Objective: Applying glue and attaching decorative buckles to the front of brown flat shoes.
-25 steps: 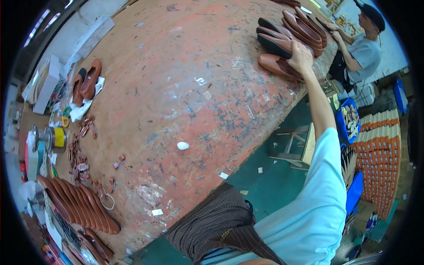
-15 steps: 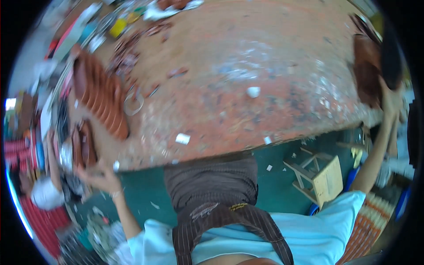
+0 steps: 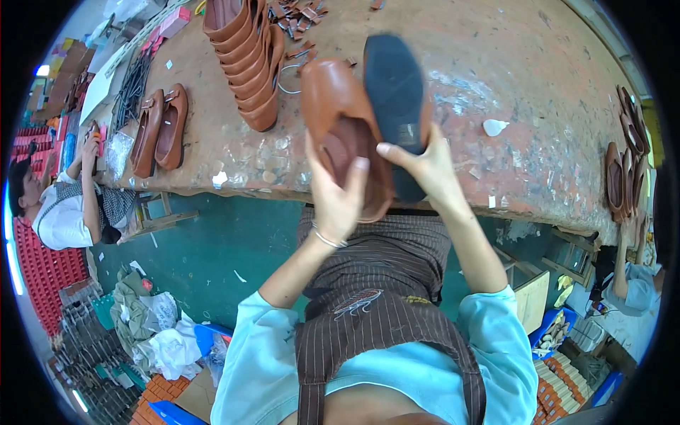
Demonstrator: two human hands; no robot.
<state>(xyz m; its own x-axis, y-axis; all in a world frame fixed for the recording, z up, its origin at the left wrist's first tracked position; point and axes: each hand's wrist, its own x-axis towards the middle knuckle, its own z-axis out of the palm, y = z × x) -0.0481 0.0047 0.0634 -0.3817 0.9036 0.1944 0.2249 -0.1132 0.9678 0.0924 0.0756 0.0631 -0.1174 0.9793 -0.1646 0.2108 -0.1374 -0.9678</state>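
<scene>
In front of me, over the table's near edge, I hold a pair of brown leather shoes side by side. My left hand (image 3: 336, 195) grips the left shoe (image 3: 333, 88), upper side up, its thumb at the opening near the heel. The right shoe (image 3: 393, 85) shows its black sole, and my right hand (image 3: 432, 170) clasps it around the heel end with the thumb across. Toes of both point to the far side. Behind the left shoe stands a row of nested brown shoes (image 3: 248, 78). Farther left a pair of bowed brown loafers (image 3: 170, 127) rests on the table.
The worn table (image 3: 524, 177) bears brown leather scraps (image 3: 301, 18), a small white bottle-like piece (image 3: 495, 127) and more brown shoes (image 3: 616, 177) at the right end. One person (image 3: 64, 205) works at the left, another (image 3: 634, 283) at the right. A wooden stool (image 3: 530, 301) stands below.
My right hand has come from the far right to the middle with a shoe. My left hand has moved in from the left edge and now grips a shoe too. The view has shifted.
</scene>
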